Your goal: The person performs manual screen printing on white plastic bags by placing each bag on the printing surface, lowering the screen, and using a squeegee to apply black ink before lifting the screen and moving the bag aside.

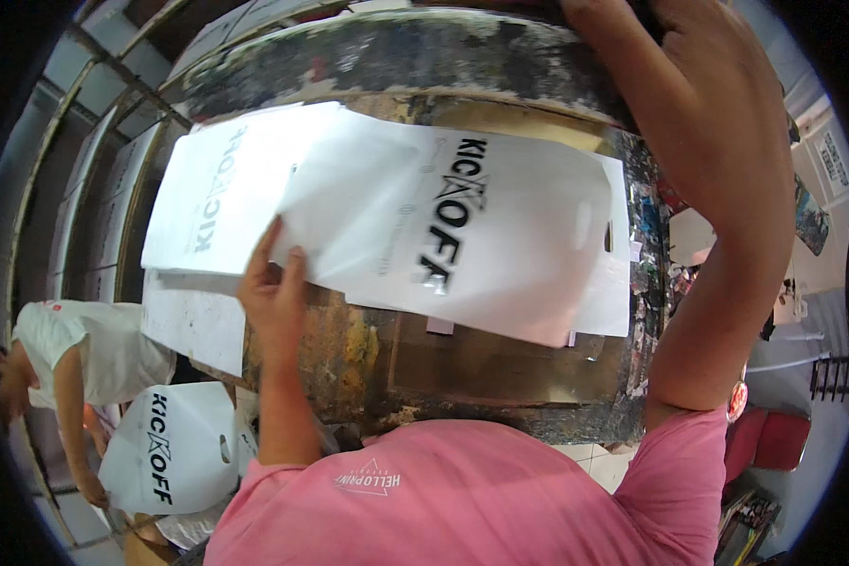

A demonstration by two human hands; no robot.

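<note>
A white flat bag with bold black lettering and a die-cut handle slot lies across the paint-stained work table. At its left edge my left hand has thumb and forefinger closed on the bag's lower left corner. My right arm reaches up on the right. The right hand is at the top edge of the view, next to a dark, paint-smeared frame along the far side; its fingers are mostly cut off, so their grip is hidden. Beneath the bag, a white sheet shows at the right.
More printed white bags lie at the table's left. A co-worker in a pale shirt bends at the lower left, holding a similar printed bag. Metal racks stand beyond. A red chair is at the right.
</note>
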